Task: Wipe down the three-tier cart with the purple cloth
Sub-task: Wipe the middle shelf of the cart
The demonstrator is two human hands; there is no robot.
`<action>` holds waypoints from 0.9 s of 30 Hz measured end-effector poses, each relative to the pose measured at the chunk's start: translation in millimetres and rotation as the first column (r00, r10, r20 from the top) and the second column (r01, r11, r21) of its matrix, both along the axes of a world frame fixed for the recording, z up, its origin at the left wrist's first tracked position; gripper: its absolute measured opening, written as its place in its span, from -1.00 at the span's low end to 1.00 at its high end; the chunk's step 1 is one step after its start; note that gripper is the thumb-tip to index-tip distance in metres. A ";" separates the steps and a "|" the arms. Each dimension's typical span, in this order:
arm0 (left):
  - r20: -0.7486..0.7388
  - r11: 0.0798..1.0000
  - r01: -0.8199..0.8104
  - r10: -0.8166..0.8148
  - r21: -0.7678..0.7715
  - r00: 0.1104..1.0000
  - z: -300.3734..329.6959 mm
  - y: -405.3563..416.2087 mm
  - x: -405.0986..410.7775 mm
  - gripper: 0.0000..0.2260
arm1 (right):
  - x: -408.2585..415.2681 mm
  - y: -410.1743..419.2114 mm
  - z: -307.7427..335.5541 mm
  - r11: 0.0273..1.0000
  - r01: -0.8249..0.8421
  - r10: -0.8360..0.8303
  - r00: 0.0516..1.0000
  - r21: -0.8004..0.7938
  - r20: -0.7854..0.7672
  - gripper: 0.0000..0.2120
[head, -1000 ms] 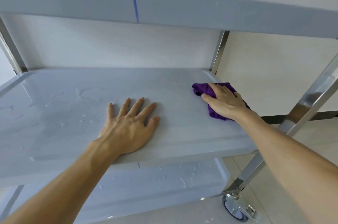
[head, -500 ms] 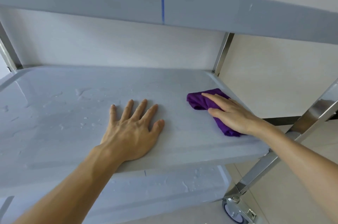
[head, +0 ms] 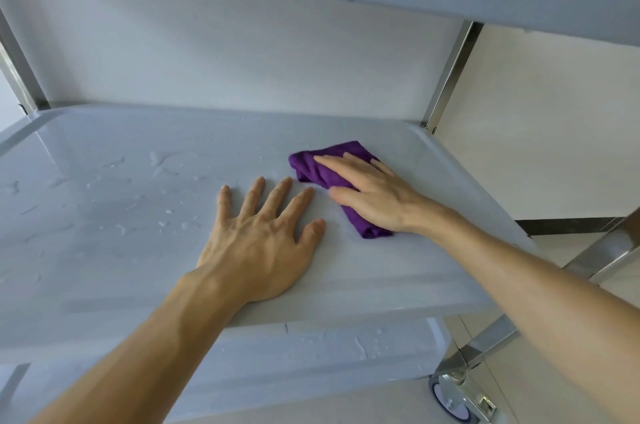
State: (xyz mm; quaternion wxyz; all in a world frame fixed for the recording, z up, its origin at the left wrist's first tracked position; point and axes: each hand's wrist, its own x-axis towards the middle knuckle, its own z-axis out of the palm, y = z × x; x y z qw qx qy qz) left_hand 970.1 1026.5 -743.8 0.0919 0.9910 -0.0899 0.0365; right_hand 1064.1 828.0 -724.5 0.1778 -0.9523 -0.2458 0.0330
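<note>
Leftward since the earlier frame, the right hand (head: 372, 197) has swept the purple cloth (head: 320, 171) toward the shelf's middle, fingers straight, pressing it flat. At about eight o'clock from it, the left hand (head: 258, 243) lies spread on the middle shelf (head: 104, 250), probably bracing the cart. Bunched and creased, the cloth faces water droplets (head: 162, 160) lying at nine o'clock.

Plain tiled room, shown by pale wall (head: 540, 133) and floor (head: 502, 399).

Cloth (head: 313, 168) lies on middle shelf (head: 104, 233), right of left hand (head: 263, 243).
</note>
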 end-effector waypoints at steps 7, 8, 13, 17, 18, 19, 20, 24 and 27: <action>0.000 1.000 -0.018 0.018 -0.014 1.000 0.8 -0.7 -1.0 -0.35 | 61.6 -80.0 17.0 0.908 0.420 -0.420 0.907 0.001 0.019 -0.51; 0.002 1.000 -0.022 0.022 -0.013 1.000 0.6 -1.4 -1.1 -0.36 | 74.6 -80.7 16.7 0.880 0.476 -0.476 0.879 -0.003 0.021 -0.51; 0.014 0.999 -0.032 0.032 -0.013 0.999 0.4 -3.3 -1.6 -0.40 | 116.3 -24.7 13.5 0.834 0.550 -0.549 0.835 -0.044 0.020 -0.44; 0.003 1.000 -0.029 0.029 -0.007 1.000 2.1 -4.0 -2.1 -0.43 | 104.9 52.2 8.8 0.965 0.257 -0.256 0.966 -0.056 0.021 -0.45; 0.000 1.000 -0.028 0.028 -0.007 1.000 2.3 -3.9 -2.0 -0.43 | 98.3 65.7 7.4 0.981 0.187 -0.186 0.982 -0.049 0.017 -0.46; -0.004 1.000 -0.026 0.026 -0.008 1.000 2.6 -3.8 -2.0 -0.43 | 91.9 75.0 6.3 0.991 0.127 -0.127 0.992 -0.039 0.008 -0.46; -0.008 1.000 -0.025 0.025 -0.009 1.000 2.8 -3.8 -1.8 -0.44 | 86.0 80.0 6.1 0.996 0.082 -0.082 0.997 -0.027 -0.004 -0.47; 0.001 1.000 -0.018 0.018 -0.022 1.000 3.6 -4.8 -3.2 -0.48 | 60.2 73.4 11.6 1.000 0.013 -0.012 0.999 0.019 -0.049 -0.48; 0.015 0.998 -0.018 0.019 -0.062 1.000 3.7 -4.9 -2.7 -0.53 | 32.6 57.1 13.6 0.998 0.024 -0.021 0.997 0.050 -0.072 -0.49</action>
